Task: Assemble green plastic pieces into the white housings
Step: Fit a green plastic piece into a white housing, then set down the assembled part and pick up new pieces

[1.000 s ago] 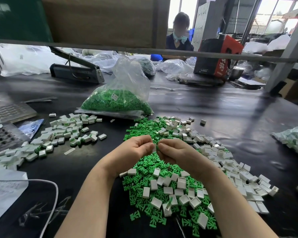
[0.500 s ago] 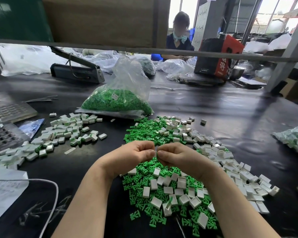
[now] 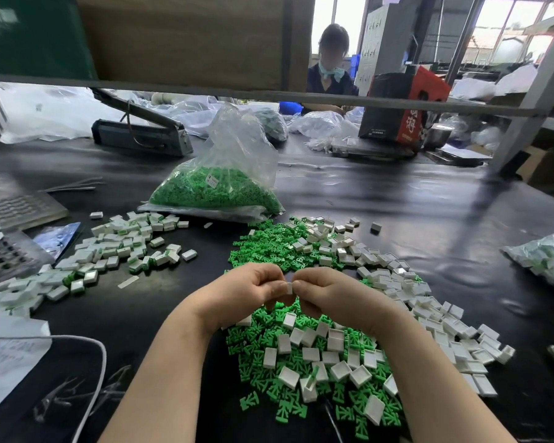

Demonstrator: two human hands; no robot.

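My left hand (image 3: 247,290) and my right hand (image 3: 330,295) meet fingertip to fingertip above the pile, and together they pinch one small white housing (image 3: 289,287); most of it is hidden by the fingers. Beneath them lies a heap of loose green plastic pieces (image 3: 269,244) mixed with empty white housings (image 3: 394,279) on the black table. A heap of assembled housings (image 3: 119,247) with green showing lies to the left.
A clear bag of green pieces (image 3: 218,193) stands behind the pile. A metal jig plate (image 3: 4,254) and paper (image 3: 10,356) lie at the left, another bag of parts (image 3: 547,257) at the right edge. A person sits across the table beyond a shelf rail (image 3: 333,102).
Both hands have dropped slightly toward me over the pile, still pressed together. The white housing now shows between the fingertips.
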